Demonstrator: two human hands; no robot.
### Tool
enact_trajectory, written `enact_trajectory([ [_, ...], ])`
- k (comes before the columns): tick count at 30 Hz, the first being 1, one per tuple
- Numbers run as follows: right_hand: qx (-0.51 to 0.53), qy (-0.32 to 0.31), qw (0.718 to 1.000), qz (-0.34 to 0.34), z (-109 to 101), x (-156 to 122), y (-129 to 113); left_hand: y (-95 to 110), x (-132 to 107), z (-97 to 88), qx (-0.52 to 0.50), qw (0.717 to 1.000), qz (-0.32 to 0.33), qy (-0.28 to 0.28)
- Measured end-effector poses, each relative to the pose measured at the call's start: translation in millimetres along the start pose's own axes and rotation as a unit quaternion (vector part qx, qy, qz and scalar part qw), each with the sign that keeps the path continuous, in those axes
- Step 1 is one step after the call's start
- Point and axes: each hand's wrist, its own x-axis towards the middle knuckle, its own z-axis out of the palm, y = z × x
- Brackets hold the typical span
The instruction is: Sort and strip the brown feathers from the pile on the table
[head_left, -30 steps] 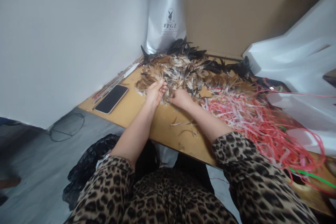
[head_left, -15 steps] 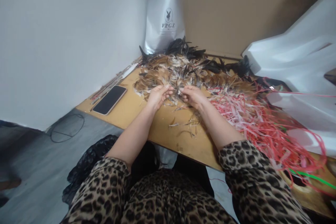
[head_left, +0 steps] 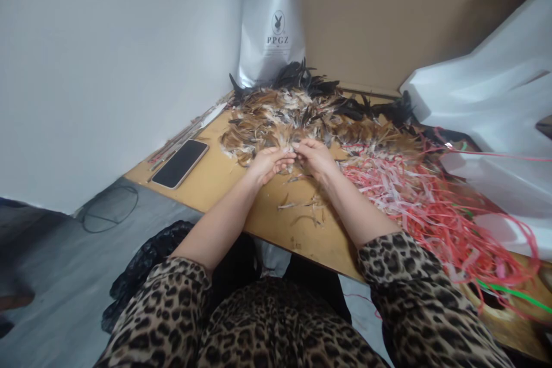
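At the near edge of a heap of brown, white and black feathers (head_left: 267,104), my two hands meet fingertip to fingertip. My left hand (head_left: 272,164) is closed in a pinch on a light brown feather (head_left: 283,139), its tuft pointing away from me. Coming in from the right, my right hand (head_left: 315,156) pinches at the same spot, its fingertips touching or nearly touching the left ones. What the right fingers hold is too small to make out. Several loose feather bits (head_left: 308,205) lie on the tabletop (head_left: 269,213) below my hands.
A phone (head_left: 181,163) lies left, beside thin sticks (head_left: 183,129). Pink and red plastic strips (head_left: 431,207) pile up on the right, near a tape roll (head_left: 491,302) and white plastic sheeting (head_left: 478,92). A white printed bag (head_left: 271,29) stands behind the feathers.
My hands have come together from slightly apart. The left moved right and the right shifted a little left, so their fingertips now meet.
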Motion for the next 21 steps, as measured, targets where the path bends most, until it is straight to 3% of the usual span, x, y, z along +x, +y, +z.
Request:
enact_trajectory([
  [11, -0.034, 0.011, 0.999, -0.024, 2, 1, 7, -1, 0, 0.4, 0.012, 1.0, 0.016, 0.003],
  [17, 0.057, -0.002, 0.997, 0.06, 0, -3, -4, 0, 1, -1.7, -0.009, 0.999, 0.028, 0.013],
  [21, 0.056, -0.034, 0.99, 0.122, -3, -4, -7, 1, 2, -2.6, -0.009, 0.999, 0.041, 0.018],
])
